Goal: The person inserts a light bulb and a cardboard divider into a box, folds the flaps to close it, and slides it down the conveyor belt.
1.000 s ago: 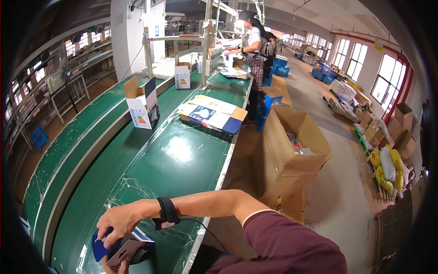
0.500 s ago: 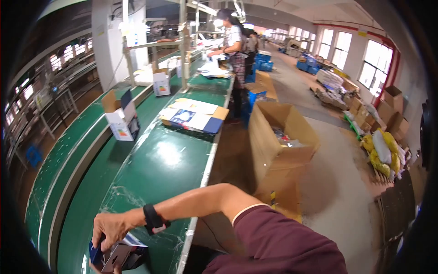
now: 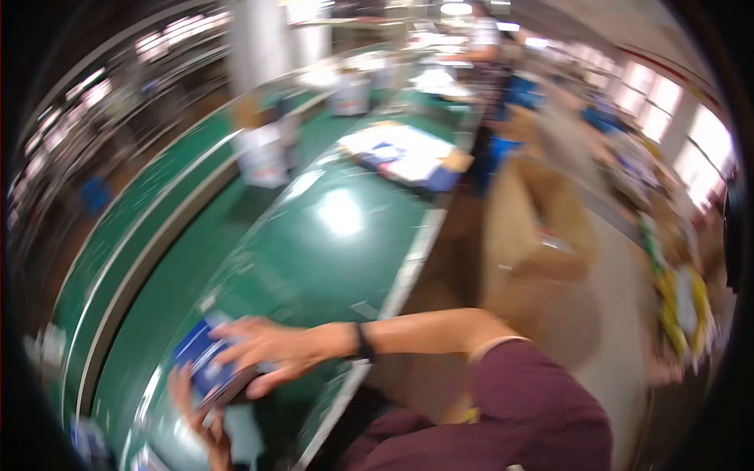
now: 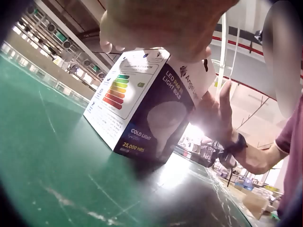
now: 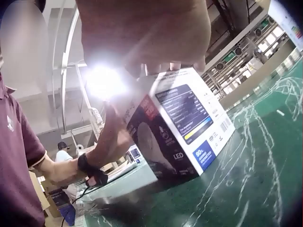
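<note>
A light bulb box (image 4: 135, 104) stands on the green work surface (image 4: 61, 161), its white side printed with a coloured energy scale and its dark side with a bulb. In the head view its blue top flap (image 3: 196, 349) stands out between my two hands. My right hand (image 3: 275, 351) lies over the top with fingers spread, fingertips along the upper edge in the right wrist view. On the near left side is my left hand (image 3: 198, 412), blurred, its fingers extended beside the box. A dark grey flap (image 3: 229, 390) shows between the hands. The box's contents are hidden.
Flattened cartons (image 3: 404, 153) lie farther along the surface. Two open white boxes, the nearer one (image 3: 263, 157) and a farther one (image 3: 349, 94), stand on the belt at left. A big cardboard carton (image 3: 538, 228) is on the floor at right. Another person (image 3: 483, 55) works beyond.
The head view has swung and blurred. My right hand has gone from pinching the blue flap to spread fingers over the box top. My left hand's fingers now show extended.
</note>
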Demonstrator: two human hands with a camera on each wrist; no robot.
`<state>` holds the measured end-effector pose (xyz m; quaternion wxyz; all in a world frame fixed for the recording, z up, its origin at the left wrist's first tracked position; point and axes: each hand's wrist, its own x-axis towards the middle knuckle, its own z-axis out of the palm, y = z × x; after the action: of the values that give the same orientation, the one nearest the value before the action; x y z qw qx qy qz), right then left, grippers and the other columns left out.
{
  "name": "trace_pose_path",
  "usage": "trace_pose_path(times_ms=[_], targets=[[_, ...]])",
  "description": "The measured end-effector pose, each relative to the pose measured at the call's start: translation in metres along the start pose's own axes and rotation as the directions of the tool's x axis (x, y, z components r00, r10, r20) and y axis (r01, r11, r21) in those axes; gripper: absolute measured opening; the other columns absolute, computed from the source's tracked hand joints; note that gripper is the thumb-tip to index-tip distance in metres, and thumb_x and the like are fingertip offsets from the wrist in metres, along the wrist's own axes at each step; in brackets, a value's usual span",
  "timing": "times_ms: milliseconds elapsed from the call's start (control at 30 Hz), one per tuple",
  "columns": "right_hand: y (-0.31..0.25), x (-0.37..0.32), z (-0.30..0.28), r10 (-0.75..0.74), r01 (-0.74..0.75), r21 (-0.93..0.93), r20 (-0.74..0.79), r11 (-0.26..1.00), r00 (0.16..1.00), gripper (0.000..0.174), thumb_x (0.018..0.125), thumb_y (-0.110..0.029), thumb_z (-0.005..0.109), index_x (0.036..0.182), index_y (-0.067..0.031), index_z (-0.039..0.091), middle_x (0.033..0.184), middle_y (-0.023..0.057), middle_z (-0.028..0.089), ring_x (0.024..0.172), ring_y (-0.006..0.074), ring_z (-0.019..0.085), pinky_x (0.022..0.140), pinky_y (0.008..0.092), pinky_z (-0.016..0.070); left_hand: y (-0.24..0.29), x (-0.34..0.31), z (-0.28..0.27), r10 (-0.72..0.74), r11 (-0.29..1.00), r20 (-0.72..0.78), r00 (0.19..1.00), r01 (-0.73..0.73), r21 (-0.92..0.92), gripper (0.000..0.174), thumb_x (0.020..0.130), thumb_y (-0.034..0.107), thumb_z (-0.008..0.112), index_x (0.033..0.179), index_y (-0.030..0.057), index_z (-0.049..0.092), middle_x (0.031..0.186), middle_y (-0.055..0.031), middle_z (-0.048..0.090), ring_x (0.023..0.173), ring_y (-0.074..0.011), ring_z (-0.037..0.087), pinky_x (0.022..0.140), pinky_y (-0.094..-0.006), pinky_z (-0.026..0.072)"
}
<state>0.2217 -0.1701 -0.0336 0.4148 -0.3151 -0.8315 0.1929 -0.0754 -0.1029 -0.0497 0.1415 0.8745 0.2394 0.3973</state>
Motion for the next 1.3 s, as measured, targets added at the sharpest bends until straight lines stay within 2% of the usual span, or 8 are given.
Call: trace_pose_path(times_ms=[200, 333, 433, 567, 667, 833, 1033, 1300], targets=[[0.020, 0.023, 0.018, 0.251, -0.226, 0.140, -0.197, 0.964, 0.948, 0.026, 0.090, -0.034, 0.081, 0.104, -0.0122, 0.082, 0.154, 0.0126, 0.055, 0.154, 0.0389, 0.030, 0.125, 0.0549, 0.0217, 0.005, 0.018, 0.003, -0.357, 0.859, -0.038, 0.933, 0.312, -0.407, 0.025, 0.097, 0.018, 0.072, 0.081, -0.0004, 0.076, 0.145, -0.0155, 0.063, 0.137, -0.0351, 0.055, 0.115, -0.0461, 0.0404], [0.035, 0.056, 0.018, 0.472, -0.378, 0.449, -0.116, 0.810, 0.874, 0.098, 0.086, -0.035, 0.079, 0.165, -0.0061, 0.027, 0.171, 0.0174, 0.019, 0.157, 0.0324, 0.024, 0.127, 0.0459, 0.0223, 0.012, 0.028, 0.004, -0.611, 0.625, 0.042, 0.790, 0.515, -0.587, 0.045, 0.100, 0.014, 0.070, 0.143, 0.0046, 0.062, 0.144, -0.0191, 0.061, 0.135, -0.0276, 0.055, 0.112, -0.0403, 0.0453], [0.046, 0.069, 0.050, 0.477, -0.324, 0.467, -0.257, 0.823, 0.841, 0.086, 0.087, -0.023, 0.076, 0.161, -0.0042, 0.036, 0.164, 0.0165, 0.029, 0.154, 0.0299, 0.028, 0.127, 0.0401, 0.0226, -0.002, 0.044, 0.003, -0.605, 0.727, -0.126, 0.786, 0.482, -0.489, 0.055, 0.102, 0.011, 0.064, 0.154, 0.0049, 0.048, 0.154, -0.0185, 0.051, 0.136, -0.0243, 0.052, 0.109, -0.0372, 0.0473], [0.035, 0.081, 0.092, 0.468, -0.221, 0.508, -0.430, 0.832, 0.772, 0.069, 0.096, -0.011, 0.067, 0.159, -0.0062, 0.038, 0.158, 0.0156, 0.036, 0.151, 0.0284, 0.030, 0.126, 0.0395, 0.0235, -0.007, 0.060, 0.015, -0.339, 0.793, 0.033, 0.940, 0.267, 0.548, 0.057, 0.107, 0.033, 0.052, 0.155, 0.0022, 0.045, 0.157, -0.0298, 0.041, 0.145, -0.0511, 0.038, 0.114, -0.0587, 0.0361], [0.039, 0.086, 0.086, 0.717, -0.039, 0.945, -0.220, 0.326, 0.661, 0.050, 0.114, -0.023, 0.039, 0.160, -0.0050, 0.037, 0.155, 0.0132, 0.045, 0.143, 0.0215, 0.043, 0.121, 0.0371, 0.0320, -0.002, 0.077, 0.020, -0.399, 0.725, 0.023, 0.917, 0.300, 0.620, 0.084, 0.099, 0.066, 0.052, 0.155, 0.0050, 0.046, 0.160, -0.0294, 0.038, 0.146, -0.0533, 0.034, 0.113, -0.0670, 0.0314], [0.064, 0.104, 0.062, 0.628, -0.123, 0.945, -0.101, 0.303, 0.772, 0.088, 0.109, -0.066, 0.023, 0.163, 0.0027, 0.026, 0.160, 0.0149, 0.040, 0.145, 0.0237, 0.039, 0.124, 0.0379, 0.0252, -0.031, 0.113, 0.014, -0.546, 0.721, 0.106, 0.831, 0.402, 0.565, 0.099, 0.075, 0.069, 0.073, 0.154, 0.0131, 0.050, 0.162, -0.0277, 0.036, 0.138, -0.0544, 0.041, 0.109, -0.0697, 0.0329], [0.109, 0.116, -0.063, 0.194, -0.241, -0.099, -0.346, 0.965, 0.918, 0.069, 0.098, -0.039, 0.069, 0.148, 0.0030, 0.048, 0.153, 0.0257, 0.048, 0.145, 0.0387, 0.043, 0.122, 0.0446, 0.0345, -0.137, 0.144, -0.062, -0.625, 0.542, -0.023, 0.781, 0.454, 0.707, 0.086, 0.071, 0.055, 0.079, 0.148, 0.0245, 0.057, 0.161, -0.0214, 0.038, 0.138, -0.0497, 0.042, 0.110, -0.0668, 0.0351], [0.227, 0.098, -0.331, 0.079, -0.274, -0.920, -0.262, 0.281, 0.962, 0.068, 0.078, -0.001, 0.069, 0.145, -0.0074, 0.056, 0.154, 0.0185, 0.049, 0.146, 0.0421, 0.040, 0.122, 0.0451, 0.0364, -0.337, 0.063, -0.184, -0.819, 0.221, -0.236, 0.523, 0.667, 0.712, 0.083, 0.085, 0.065, 0.063, 0.152, 0.0203, 0.046, 0.161, -0.0214, 0.039, 0.142, -0.0541, 0.038, 0.112, -0.0666, 0.0323]])
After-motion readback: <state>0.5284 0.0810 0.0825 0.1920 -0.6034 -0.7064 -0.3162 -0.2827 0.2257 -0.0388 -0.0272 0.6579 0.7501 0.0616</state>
